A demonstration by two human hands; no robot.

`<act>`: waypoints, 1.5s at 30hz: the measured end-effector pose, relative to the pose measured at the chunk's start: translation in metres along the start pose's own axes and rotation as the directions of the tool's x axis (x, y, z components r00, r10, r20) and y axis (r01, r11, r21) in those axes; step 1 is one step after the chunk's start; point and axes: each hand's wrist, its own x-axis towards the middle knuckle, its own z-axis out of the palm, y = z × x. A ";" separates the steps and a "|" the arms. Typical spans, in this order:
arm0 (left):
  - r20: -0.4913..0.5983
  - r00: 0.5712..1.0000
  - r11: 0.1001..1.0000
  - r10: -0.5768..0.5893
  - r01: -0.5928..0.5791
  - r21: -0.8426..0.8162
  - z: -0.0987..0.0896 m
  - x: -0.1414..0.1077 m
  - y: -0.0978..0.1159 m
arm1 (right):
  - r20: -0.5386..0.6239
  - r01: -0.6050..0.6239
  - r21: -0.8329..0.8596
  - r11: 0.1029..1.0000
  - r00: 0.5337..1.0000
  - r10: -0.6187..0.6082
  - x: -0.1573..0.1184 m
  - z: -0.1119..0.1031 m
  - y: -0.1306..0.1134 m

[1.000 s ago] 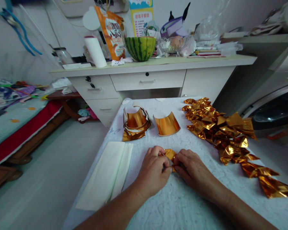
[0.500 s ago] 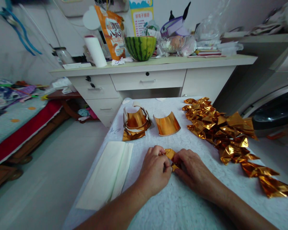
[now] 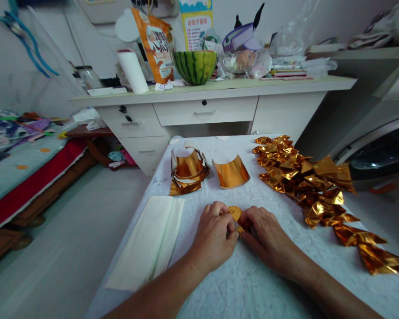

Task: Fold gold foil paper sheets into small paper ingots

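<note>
A small piece of gold foil paper (image 3: 235, 213) is pinched between my two hands, low over the table. My left hand (image 3: 215, 232) grips its left side with thumb and curled fingers. On its right side, my right hand (image 3: 266, 235) has thumb and fingers closed; both hands partly hide the piece. Beyond them lies a single curved gold foil sheet (image 3: 232, 173). To its left stands a curled stack of gold foil sheets (image 3: 189, 170) with pale backing. Along the right edge spreads a heap of folded gold foil pieces (image 3: 297, 173).
Pale paper sheets (image 3: 146, 241) lie left of my hands on the cloth-covered table (image 3: 199, 288). Behind it is a white desk (image 3: 173, 113) bearing a watermelon half (image 3: 195, 66), an orange pouch (image 3: 158, 48) and a white roll (image 3: 133, 71). A bed (image 3: 29, 177) is at left, a washing machine (image 3: 382, 146) at right.
Both hands stay in nearly the same place on the gold foil paper, with only slight finger movement. Everything else on the table is unmoved.
</note>
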 end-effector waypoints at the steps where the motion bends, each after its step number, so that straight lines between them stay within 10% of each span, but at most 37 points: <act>1: 0.002 1.000 1.000 -0.001 0.001 0.000 0.000 0.000 0.000 | -0.002 -0.004 -0.004 1.000 1.000 0.004 0.000 0.000 0.000; 26: 0.091 0.996 1.000 -0.007 0.009 -0.030 -0.005 -0.001 -0.002 | -0.056 -0.039 -0.119 0.992 0.998 0.033 -0.001 0.010 -0.003; 45: 0.108 0.994 0.999 -0.009 0.012 -0.035 -0.007 -0.001 -0.002 | 0.071 0.052 0.123 0.991 0.996 -0.061 -0.010 -0.008 0.006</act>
